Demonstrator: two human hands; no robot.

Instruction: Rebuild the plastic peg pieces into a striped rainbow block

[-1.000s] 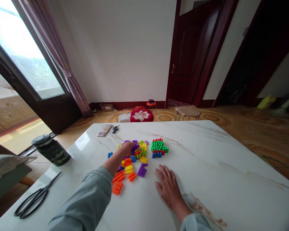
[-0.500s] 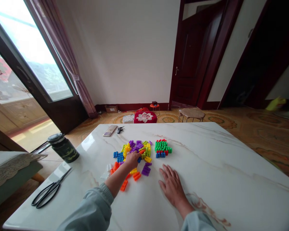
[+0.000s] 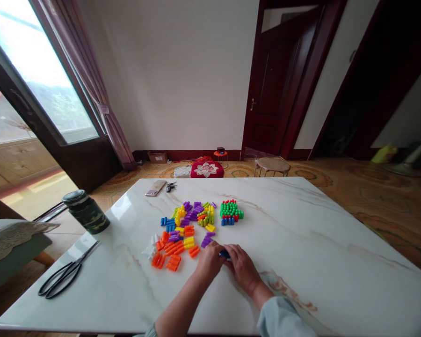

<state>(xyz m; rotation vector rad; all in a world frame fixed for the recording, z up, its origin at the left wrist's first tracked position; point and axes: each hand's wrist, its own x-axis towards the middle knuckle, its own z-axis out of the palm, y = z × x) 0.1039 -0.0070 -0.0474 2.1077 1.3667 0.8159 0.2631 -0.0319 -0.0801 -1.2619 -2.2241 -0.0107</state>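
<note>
My left grip [image 3: 209,260] and right grip [image 3: 243,267] meet just above the tabletop [image 3: 319,243], fingers curled in close around a dark blue piece [image 3: 224,254] that shows in the gap between them. I have it from both sides, I judge, because something this small needs one side steadied while the other works; the fingertips underneath are hidden, so I cannot tell exactly how each presses. The piece looks glossy and dark, with only a short stretch of it uncovered.

Close by at eleven o'clock lie purple pieces [image 3: 206,240]. Beyond them, round to ten o'clock, spreads a loose heap of orange pieces [image 3: 173,263], yellow pieces [image 3: 188,242] and others, many joined in short ribbed rows, with clear pieces [image 3: 150,252] at its nine o'clock edge. At twelve o'clock, apart from the heap, sits a tidy cluster [image 3: 231,213] in bands of red, green and blue, probably set there so it doesn't mix in.

Scissors [image 3: 68,274] rest at nine o'clock, a bottle [image 3: 86,213] at ten, and a phone [image 3: 156,188] with keys [image 3: 170,187] near eleven, all clear of my wrists.
</note>
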